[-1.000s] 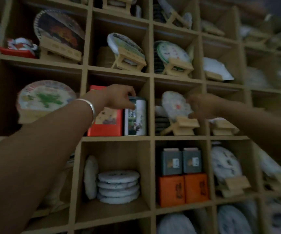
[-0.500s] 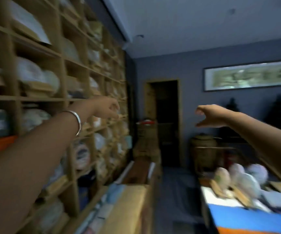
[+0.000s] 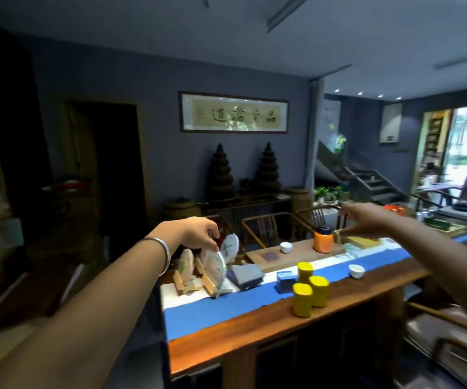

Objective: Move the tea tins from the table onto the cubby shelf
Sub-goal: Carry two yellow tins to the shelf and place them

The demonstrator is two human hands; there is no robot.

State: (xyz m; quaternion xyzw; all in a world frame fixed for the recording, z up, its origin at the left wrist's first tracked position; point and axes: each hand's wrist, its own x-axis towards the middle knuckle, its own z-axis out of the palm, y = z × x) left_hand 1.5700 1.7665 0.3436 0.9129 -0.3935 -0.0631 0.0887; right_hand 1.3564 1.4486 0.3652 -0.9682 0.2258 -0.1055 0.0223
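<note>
In the head view, three yellow tins (image 3: pixel 308 287) are seen clustered on the bench (image 3: pixel 269 329) at lower centre, on and beside the blue runner (image 3: pixel 212 310). The left hand (image 3: pixel 196 233) and right hand (image 3: pixel 367 219) are held out empty, fingers loosely spread. A return for another tin is judged under way; a downward reach is called for next.

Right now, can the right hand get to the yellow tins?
Probably yes. The right hand is empty and open above the table, and the three yellow tins stand near its front edge with nothing over them.
</note>
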